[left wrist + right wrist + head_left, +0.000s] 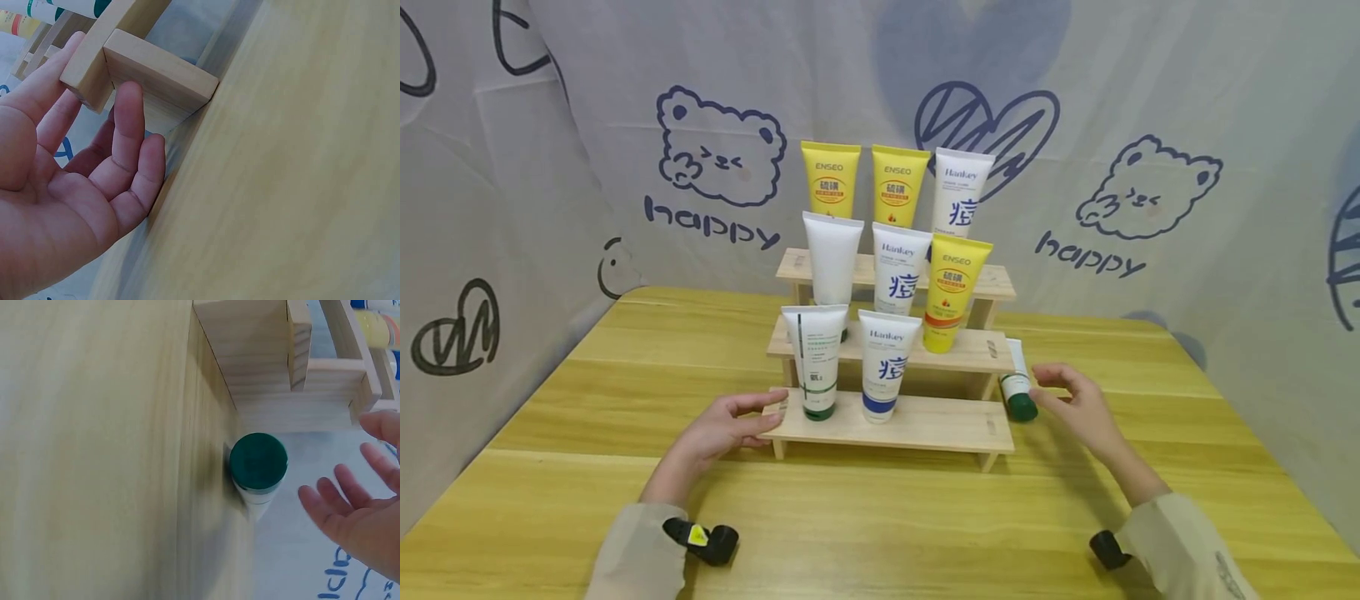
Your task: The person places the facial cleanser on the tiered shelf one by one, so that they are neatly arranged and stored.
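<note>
A three-tier wooden display stand holds squeeze tubes standing on their caps. At the left end of its lowest board, my left hand grips the wood, thumb against the board and other fingers bent beside the leg. To the right of the stand, a white tube with a green cap lies on the table, cap toward me. My right hand hovers beside this tube, fingers loosely bent and apart; the right wrist view shows a gap between fingers and the green cap.
On the lowest tier are a white-and-green tube and a blue-capped Hankey tube. The middle tier has a white tube, a Hankey tube and a yellow tube. Yellow tubes and another Hankey tube stand on top.
</note>
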The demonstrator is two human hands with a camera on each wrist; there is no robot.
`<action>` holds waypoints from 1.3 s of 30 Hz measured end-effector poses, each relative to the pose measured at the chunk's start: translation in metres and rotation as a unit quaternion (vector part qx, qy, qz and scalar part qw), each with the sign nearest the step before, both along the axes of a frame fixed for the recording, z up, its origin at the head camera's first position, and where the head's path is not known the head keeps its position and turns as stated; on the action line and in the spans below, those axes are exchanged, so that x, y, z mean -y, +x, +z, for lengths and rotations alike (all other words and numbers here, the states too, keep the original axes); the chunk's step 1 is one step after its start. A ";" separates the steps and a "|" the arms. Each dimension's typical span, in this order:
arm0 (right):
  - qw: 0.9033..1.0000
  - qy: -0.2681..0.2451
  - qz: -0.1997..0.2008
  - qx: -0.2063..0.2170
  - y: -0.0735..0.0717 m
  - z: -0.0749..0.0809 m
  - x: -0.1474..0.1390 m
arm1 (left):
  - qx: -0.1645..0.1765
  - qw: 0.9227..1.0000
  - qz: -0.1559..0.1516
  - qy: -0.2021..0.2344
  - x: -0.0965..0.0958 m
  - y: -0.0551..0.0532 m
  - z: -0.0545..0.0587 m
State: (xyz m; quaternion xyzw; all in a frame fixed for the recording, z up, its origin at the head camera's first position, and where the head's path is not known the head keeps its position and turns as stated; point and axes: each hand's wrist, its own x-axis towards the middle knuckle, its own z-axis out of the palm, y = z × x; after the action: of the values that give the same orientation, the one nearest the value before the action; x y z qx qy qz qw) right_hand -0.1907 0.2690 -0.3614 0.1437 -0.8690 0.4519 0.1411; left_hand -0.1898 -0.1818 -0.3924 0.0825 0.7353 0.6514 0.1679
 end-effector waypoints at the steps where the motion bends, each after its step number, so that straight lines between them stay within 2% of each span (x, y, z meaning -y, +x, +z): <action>1: 1.000 0.002 0.001 0.019 -0.001 0.000 -0.001 | 0.000 1.000 -0.001 0.000 0.000 0.000 0.000; 7: 0.992 -0.018 0.002 0.123 -0.009 -0.001 -0.005 | 0.000 1.000 -0.002 0.000 0.000 -0.001 -0.001; 12: 0.983 -0.045 0.007 0.180 -0.019 0.000 -0.006 | -0.005 1.000 -0.005 -0.002 0.002 0.000 -0.001; 18: 0.978 -0.062 0.000 0.198 -0.033 -0.001 -0.004 | -0.007 1.000 -0.006 -0.001 0.002 0.000 -0.001; 25: 0.972 -0.053 -0.001 0.228 -0.045 -0.007 -0.006 | -0.005 1.000 -0.007 0.000 0.001 0.000 -0.002; 31: 0.966 -0.047 0.004 0.254 -0.050 -0.012 -0.008 | -0.004 1.000 -0.003 -0.005 0.001 0.000 -0.001; 39: 0.963 -0.035 0.007 0.269 -0.055 -0.016 -0.009 | -0.002 1.000 -0.005 -0.002 0.001 0.000 -0.001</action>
State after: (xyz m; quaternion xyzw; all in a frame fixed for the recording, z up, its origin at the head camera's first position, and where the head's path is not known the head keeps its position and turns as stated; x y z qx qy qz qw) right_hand -0.2456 0.2783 -0.3777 0.0182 -0.8573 0.5054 -0.0959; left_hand -0.1897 -0.1825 -0.3934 0.0871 0.7362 0.6492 0.1702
